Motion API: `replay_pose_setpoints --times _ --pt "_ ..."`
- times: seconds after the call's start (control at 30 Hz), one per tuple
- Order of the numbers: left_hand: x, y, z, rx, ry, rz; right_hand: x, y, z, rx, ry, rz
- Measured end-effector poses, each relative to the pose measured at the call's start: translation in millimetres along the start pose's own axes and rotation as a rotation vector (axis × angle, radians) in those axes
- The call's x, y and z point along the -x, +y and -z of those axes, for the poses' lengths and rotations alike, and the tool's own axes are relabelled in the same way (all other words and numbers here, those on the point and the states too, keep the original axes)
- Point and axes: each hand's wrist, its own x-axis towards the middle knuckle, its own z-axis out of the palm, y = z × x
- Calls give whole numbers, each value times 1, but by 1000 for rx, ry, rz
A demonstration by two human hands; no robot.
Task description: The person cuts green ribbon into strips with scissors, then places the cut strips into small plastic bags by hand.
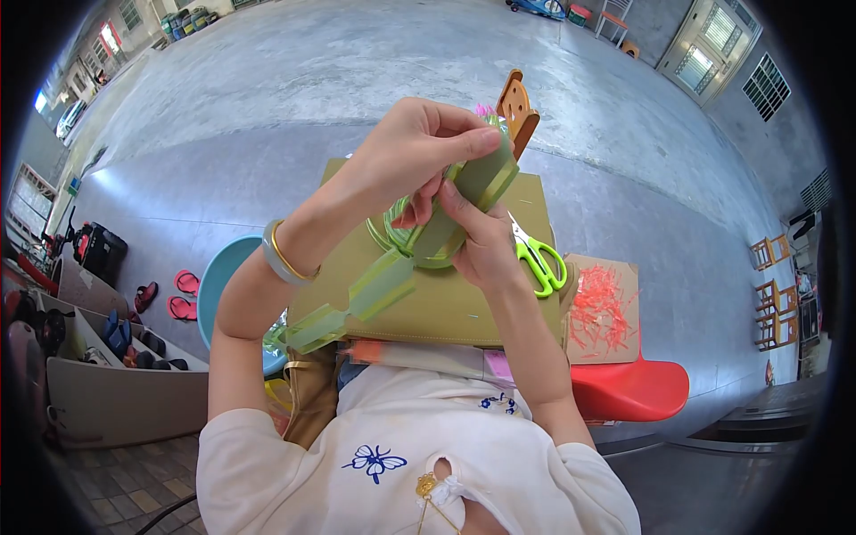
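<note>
My left hand, with a bangle on its wrist, pinches the upper part of a translucent green ribbon between thumb and fingers. My right hand grips the same ribbon lower down, its thumb pressed on the band. A folded tail of the ribbon hangs down toward the lower left. Small pink tips show behind my left fingers; what they belong to is mostly hidden. Green-handled scissors lie beside my right wrist on the olive table top.
Pink-orange shreds lie on a cardboard piece to the right, above a red stool. A wooden chair back rises beyond the table. On the left are a blue basin, pink slippers and a shoe rack.
</note>
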Motion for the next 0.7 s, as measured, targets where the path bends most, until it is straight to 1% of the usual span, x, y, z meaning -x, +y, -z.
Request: replay_pose_setpoints --times 0.03,0.1,0.13,0.17,0.23,0.33,0.43,0.53,0.63,0.7 --pt "-1 -13 4 135 -55 -11 -3 0 2 -66 15 -39" --pt "2 -38 10 419 -200 116 -2 -18 7 -170 123 72" --pt "11 -51 9 567 -291 257 0 -30 11 -223 180 128" --pt "19 -63 10 712 -383 401 -1 -41 15 -268 174 181" --pt "32 -82 23 337 -659 314 -3 -62 28 -358 160 290" --pt "52 -86 35 306 -649 386 6 -81 55 -385 227 344" --pt "62 -65 44 329 -594 425 15 -89 65 -241 423 400" --pt "71 -46 46 171 -443 207 12 -78 69 -118 617 344" --pt "78 -21 39 -48 -114 -140 5 -52 70 -55 661 240" --pt "68 -1 31 -243 -42 -433 -3 -32 67 59 617 174"
